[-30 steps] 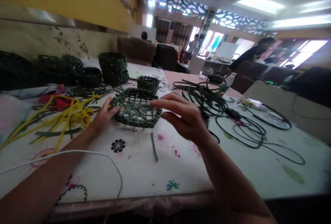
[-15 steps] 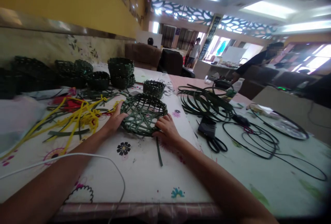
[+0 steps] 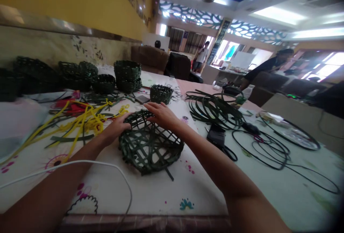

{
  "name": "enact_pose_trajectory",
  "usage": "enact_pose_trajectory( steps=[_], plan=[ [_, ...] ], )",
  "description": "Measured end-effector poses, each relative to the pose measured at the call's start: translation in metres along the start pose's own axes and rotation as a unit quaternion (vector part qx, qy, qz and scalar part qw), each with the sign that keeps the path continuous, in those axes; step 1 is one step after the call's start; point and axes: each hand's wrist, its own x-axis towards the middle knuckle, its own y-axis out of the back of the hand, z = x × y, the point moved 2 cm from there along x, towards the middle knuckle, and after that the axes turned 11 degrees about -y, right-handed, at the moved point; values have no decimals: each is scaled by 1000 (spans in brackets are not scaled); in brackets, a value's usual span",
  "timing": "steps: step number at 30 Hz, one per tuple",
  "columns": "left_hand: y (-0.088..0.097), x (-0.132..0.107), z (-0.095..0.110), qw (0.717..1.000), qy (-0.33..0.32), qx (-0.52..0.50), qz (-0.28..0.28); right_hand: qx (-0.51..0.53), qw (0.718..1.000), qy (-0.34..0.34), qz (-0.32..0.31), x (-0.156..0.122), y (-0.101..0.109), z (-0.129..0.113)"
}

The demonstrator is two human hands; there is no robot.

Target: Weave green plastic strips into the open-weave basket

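Note:
A dark green woven basket (image 3: 152, 150) sits in front of me on the flowered tablecloth, its latticed base tilted toward me. My left hand (image 3: 118, 129) grips the basket's left side, the thumb near the edge and the other fingers partly hidden behind it. Across the far rim lies my right hand (image 3: 162, 116), with its fingers over the edge and its thumb on the near side; its forearm covers part of the basket's right side. A short green strip (image 3: 169, 174) pokes out from beneath the basket.
Finished-looking green baskets (image 3: 127, 75) stand along the back left, with a small basket (image 3: 161, 94) just beyond my hands. Yellow strips (image 3: 86, 116) lie left, coiled green strips (image 3: 212, 107) right, near a black phone (image 3: 216, 135). A white cable (image 3: 107, 163) crosses my left forearm.
The basket has come nearer to me and its base tilts up more. My right hand has moved from the basket's right edge to its far rim; my left hand stays on the left side.

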Motion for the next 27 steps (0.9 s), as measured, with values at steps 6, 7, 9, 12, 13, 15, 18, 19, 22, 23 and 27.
enact_pose_trajectory(
  steps=[6,7,9,12,13,15,18,19,22,23,27],
  plan=[
    [6,0,6,983,-52,177,-13,-38,996,16,-82,43,-33,-7],
    [6,0,8,976,-67,208,-24,-36,996,14,-76,45,-35,-6],
    [6,0,10,961,-87,259,-34,-29,998,0,-63,45,-38,-3],
    [4,-1,12,942,-111,312,-59,-26,998,-34,-52,43,-44,1],
    [3,-1,13,934,-124,327,-71,-25,998,-40,-53,42,-45,2],
    [2,0,12,919,-144,355,-99,-20,997,-48,-55,42,-48,4],
    [3,2,11,904,-145,381,-125,-12,997,-40,-65,44,-46,7],
    [4,2,11,905,-137,382,-124,-9,997,-33,-69,45,-44,7],
    [6,2,11,920,-118,361,-101,9,997,24,-71,48,-37,6],
    [6,1,11,927,-116,346,-92,15,996,51,-66,49,-35,4],
    [7,1,9,943,-115,308,-53,3,989,131,-73,55,-34,-8]
  ],
)
